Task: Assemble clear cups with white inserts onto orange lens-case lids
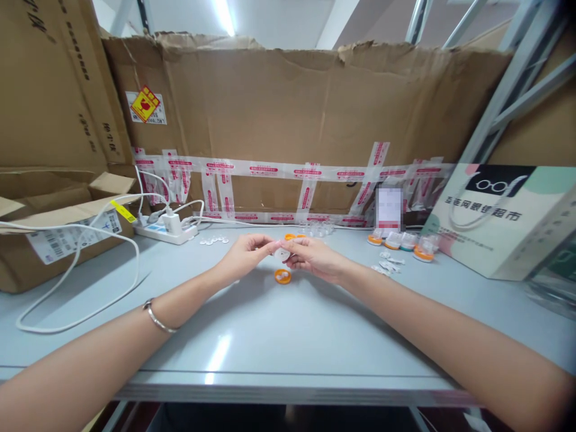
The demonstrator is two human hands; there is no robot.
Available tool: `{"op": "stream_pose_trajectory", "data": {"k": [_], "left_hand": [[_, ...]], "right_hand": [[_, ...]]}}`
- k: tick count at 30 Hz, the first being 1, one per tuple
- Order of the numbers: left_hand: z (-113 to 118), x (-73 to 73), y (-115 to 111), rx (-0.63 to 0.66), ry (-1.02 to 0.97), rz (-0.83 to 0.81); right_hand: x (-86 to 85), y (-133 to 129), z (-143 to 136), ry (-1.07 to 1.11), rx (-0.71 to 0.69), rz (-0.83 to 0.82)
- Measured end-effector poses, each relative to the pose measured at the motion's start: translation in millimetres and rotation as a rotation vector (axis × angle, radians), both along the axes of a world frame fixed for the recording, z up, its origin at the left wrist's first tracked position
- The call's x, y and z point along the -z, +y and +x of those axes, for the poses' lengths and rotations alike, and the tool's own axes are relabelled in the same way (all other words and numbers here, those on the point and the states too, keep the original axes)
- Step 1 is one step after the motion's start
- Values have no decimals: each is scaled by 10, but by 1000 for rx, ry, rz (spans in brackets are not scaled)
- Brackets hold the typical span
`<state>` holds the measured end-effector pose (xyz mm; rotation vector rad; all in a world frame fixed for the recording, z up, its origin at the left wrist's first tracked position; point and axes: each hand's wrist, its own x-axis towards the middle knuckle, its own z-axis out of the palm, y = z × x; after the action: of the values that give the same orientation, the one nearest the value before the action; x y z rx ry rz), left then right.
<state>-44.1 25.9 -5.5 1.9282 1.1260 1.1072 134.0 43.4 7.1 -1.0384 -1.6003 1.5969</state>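
Between the fingertips of both hands is a small round white plastic piece [281, 255], held a little above the table. My left hand [248, 251] pinches it from the left, and my right hand [310, 255] grips it from the right. The fingers partly cover it, so its exact kind is hidden. Just below lies an orange ring-shaped cap [282, 276] with small white pieces inside. Behind the fingers, more orange parts [294, 237] show in part, beside a cluster of clear plastic parts [318, 228].
Small white pieces [214, 240] lie at left, and white strips [387, 263] at right. Orange and teal based clear items [407, 242] stand near a paper bag [490, 216]. A power strip [173, 232] with looping white cable sits by an open carton [67, 234]. A large cardboard box [288, 108] walls the back.
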Motion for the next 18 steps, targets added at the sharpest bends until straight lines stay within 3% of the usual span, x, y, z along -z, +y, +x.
{"op": "stream_pose_trajectory", "data": {"k": [5,15,18], "left_hand": [[25,-25,-9,48,-90,-114],[-121,58,133,136,15,-276],[-135,90,161,174,20,-284]], "right_hand": [[56,19,22,-137,25,228],[121,59,324,-602,-159,534],[199,53,301,-634,-208,584]]}}
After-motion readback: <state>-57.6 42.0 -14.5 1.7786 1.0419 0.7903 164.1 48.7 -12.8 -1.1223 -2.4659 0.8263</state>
